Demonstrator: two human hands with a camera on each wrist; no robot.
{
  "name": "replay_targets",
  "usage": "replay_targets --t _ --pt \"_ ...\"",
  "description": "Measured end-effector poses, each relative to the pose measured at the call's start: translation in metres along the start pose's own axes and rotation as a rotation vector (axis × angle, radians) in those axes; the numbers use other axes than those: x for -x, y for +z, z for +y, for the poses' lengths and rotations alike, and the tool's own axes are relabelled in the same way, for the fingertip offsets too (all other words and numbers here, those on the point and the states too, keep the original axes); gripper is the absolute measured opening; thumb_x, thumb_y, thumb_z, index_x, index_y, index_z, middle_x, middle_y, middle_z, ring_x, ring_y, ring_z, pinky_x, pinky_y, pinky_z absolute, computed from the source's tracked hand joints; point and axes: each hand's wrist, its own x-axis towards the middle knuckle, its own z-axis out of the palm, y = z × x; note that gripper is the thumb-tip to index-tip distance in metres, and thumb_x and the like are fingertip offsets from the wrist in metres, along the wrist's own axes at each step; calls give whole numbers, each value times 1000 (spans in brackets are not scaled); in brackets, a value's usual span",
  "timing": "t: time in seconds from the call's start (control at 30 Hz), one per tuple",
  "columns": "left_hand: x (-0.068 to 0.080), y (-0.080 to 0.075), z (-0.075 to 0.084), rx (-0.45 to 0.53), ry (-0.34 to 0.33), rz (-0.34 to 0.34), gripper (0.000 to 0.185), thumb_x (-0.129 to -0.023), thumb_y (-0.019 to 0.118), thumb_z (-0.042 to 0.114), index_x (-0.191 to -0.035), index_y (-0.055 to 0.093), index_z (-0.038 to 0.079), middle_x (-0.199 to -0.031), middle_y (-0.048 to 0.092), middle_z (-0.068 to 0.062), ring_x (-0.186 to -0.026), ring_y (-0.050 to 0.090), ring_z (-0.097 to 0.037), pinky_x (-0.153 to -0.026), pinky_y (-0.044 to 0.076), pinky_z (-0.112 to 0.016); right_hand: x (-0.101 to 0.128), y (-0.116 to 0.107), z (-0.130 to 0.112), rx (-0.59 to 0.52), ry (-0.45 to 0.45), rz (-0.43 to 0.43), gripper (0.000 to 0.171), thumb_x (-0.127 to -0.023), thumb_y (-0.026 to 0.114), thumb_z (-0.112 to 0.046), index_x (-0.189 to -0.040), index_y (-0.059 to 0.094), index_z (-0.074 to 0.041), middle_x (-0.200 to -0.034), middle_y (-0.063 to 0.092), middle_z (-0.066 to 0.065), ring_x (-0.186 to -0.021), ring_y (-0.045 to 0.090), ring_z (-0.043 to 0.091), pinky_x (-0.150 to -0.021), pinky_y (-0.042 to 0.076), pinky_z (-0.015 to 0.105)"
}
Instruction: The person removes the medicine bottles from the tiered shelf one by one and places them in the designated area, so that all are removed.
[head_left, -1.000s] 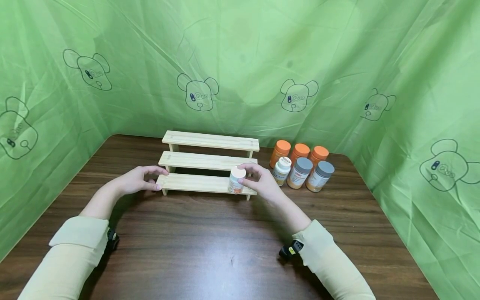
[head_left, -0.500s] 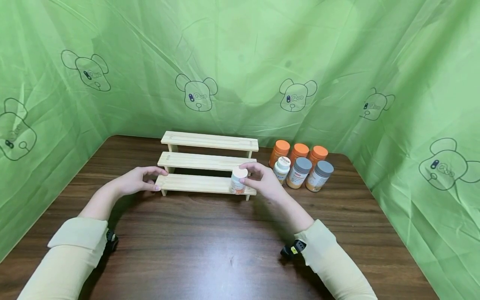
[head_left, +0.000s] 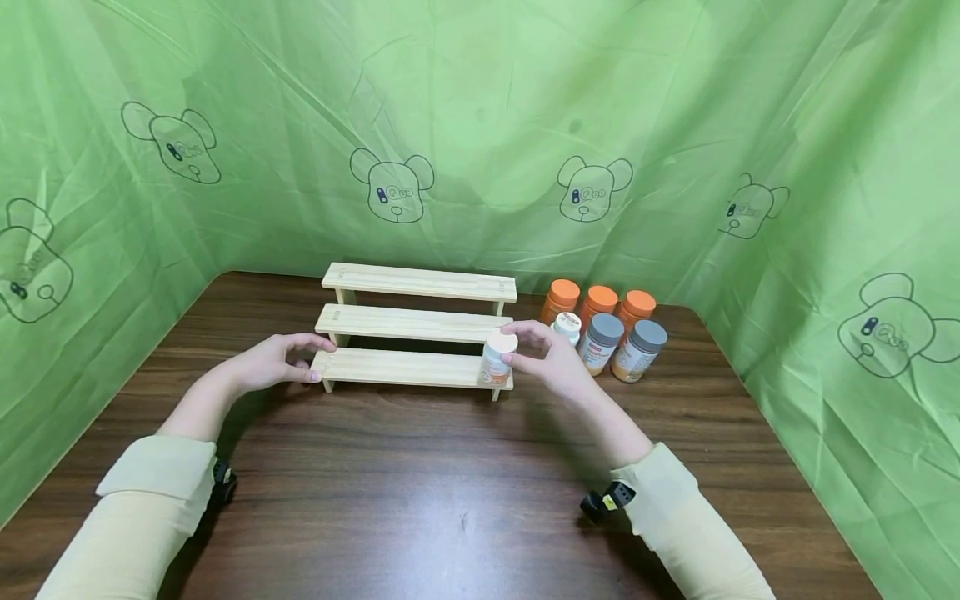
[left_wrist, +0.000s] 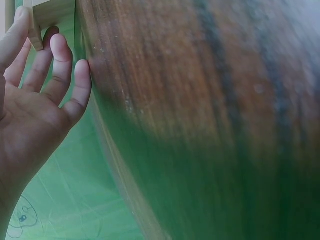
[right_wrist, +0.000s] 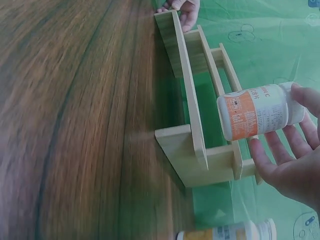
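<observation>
A pale wooden three-step shelf [head_left: 408, 367] stands mid-table. My right hand [head_left: 516, 348] pinches a white-capped bottle [head_left: 497, 358] with an orange label, upright at the right end of the lowest step; whether its base rests on the wood is unclear. The right wrist view shows the bottle [right_wrist: 260, 111] held by the fingers [right_wrist: 292, 150] beside the shelf [right_wrist: 192, 100]. My left hand [head_left: 309, 358] touches the left end of the lowest step with relaxed fingers. In the left wrist view those fingers [left_wrist: 60, 65] lie almost straight by the shelf's corner [left_wrist: 50, 11].
Right of the shelf stand three orange-capped bottles [head_left: 597, 302], two grey-capped ones [head_left: 628, 346] and a white-capped one [head_left: 567, 325] partly behind my right hand. The dark wooden table [head_left: 420, 492] is walled by green cloth [head_left: 480, 125] on three sides.
My right hand has carried the white-capped bottle to the right along the lowest step, up to its right end. The left hand has stayed at the shelf's left end.
</observation>
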Motion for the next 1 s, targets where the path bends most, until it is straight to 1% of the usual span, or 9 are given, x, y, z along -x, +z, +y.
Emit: replay_targets --t 0.13,0.27,0.43,0.53,0.67,0.77,0.83,0.93,1.0 --pt "0 0 1 -8 13 5 52 -80 75 19 -127 54 10 -118 59 -16 -86 62 -15 -73 45 -25 4 -9 4 -6 7 18 39 -84 69 -6 -121 57 -1 -121 61 15 -112 55 27 -92 45 38" --pt "1 0 2 -22 21 11 51 -81 74 20 -127 54 11 -117 60 -15 -86 61 -15 -74 45 -25 7 -20 13 -12 -13 18 41 -85 69 -7 -123 56 1 -119 63 11 -111 55 26 -92 45 39" --pt "1 0 2 -35 32 16 50 -81 74 20 -126 54 10 -117 60 -15 -87 59 -14 -74 44 -25 9 -35 34 -11 -6 47 41 -84 71 -11 -123 58 -5 -118 63 2 -112 55 19 -91 46 36" --pt "1 0 3 -25 24 13 50 -81 74 19 -126 54 10 -118 60 -15 -87 60 -15 -74 45 -25 11 -42 42 -11 11 68 43 -84 72 -13 -124 58 -7 -119 62 1 -111 56 16 -88 49 31" --pt "0 0 2 -52 16 19 49 -81 74 22 -126 55 12 -118 60 -14 -92 58 -18 -77 44 -27 16 -50 49 2 23 95 43 -83 73 -15 -123 58 -7 -119 62 4 -109 56 18 -86 48 28" --pt "0 0 1 -85 14 26 49 -81 74 24 -125 56 14 -119 61 -12 -98 55 -19 -81 42 -31 20 -55 53 31 36 112 42 -83 73 -17 -122 59 -9 -118 63 5 -108 56 19 -90 45 33" --pt "0 0 0 -99 15 28 49 -81 74 26 -125 56 15 -119 61 -11 -99 55 -19 -83 42 -33 23 -58 56 40 38 113 43 -83 74 -19 -122 59 -10 -118 63 6 -109 55 18 -95 43 41" --pt "0 0 0 -98 23 24 49 -81 74 25 -125 56 14 -119 61 -12 -99 55 -20 -83 42 -35 26 -62 60 48 45 112 43 -82 74 -21 -121 59 -11 -119 62 5 -114 54 16 -101 37 48" --pt "0 0 1 -94 27 24 49 -82 74 24 -125 56 13 -119 61 -12 -98 55 -20 -82 42 -36 29 -65 64 42 42 109 43 -82 74 -20 -121 59 -10 -120 62 5 -115 53 16 -102 35 51"
